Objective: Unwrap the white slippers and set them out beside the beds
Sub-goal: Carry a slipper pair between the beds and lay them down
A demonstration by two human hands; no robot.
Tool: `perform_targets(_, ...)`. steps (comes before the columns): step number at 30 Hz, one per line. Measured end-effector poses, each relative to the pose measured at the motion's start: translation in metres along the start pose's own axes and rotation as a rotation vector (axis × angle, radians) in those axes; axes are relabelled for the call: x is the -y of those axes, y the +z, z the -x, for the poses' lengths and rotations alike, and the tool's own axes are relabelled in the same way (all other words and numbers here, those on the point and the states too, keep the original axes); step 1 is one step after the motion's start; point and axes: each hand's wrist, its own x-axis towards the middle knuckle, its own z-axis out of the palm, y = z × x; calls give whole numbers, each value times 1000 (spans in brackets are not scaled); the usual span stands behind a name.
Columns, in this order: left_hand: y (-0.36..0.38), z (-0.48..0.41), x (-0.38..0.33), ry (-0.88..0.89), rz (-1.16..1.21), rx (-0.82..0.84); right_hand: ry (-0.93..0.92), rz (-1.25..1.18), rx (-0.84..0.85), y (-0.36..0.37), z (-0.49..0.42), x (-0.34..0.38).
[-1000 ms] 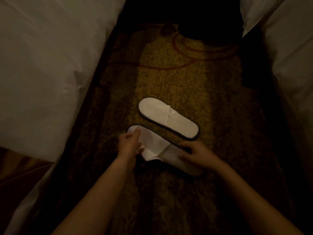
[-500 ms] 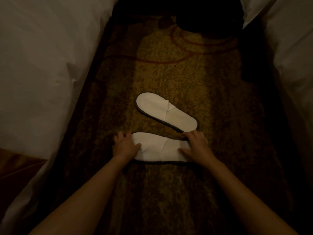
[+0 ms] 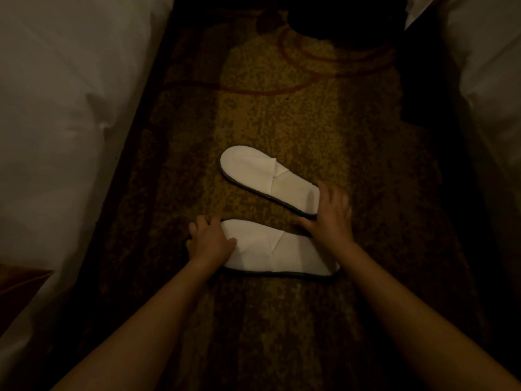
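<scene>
Both slippers lay flat on the carpet (image 3: 282,320) between the beds: the near slipper (image 3: 277,251) at 6 o'clock of the far slipper (image 3: 267,180). The left hand (image 3: 210,242) pressed the near one's heel, fingers spread; the right hand (image 3: 328,215), fingers splayed, touched both toes. A careless nudge there might have skewed the pair further.

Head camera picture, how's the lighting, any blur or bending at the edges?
Head view: dim and warm, with a lit strip down the middle of the carpet; both slippers read clearly, the top centre falls to black; bed edges bow outward from the wide lens; the right hand looks slightly soft.
</scene>
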Motion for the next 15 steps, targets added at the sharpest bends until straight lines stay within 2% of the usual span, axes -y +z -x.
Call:
perform_targets(4,4,1,-2,-11,6,-19,-56,80,104,-1,-30,-4)
perform_targets(15,-5,-16,-15,-15,1,-88,-78,-21,192,-15,-70,-31)
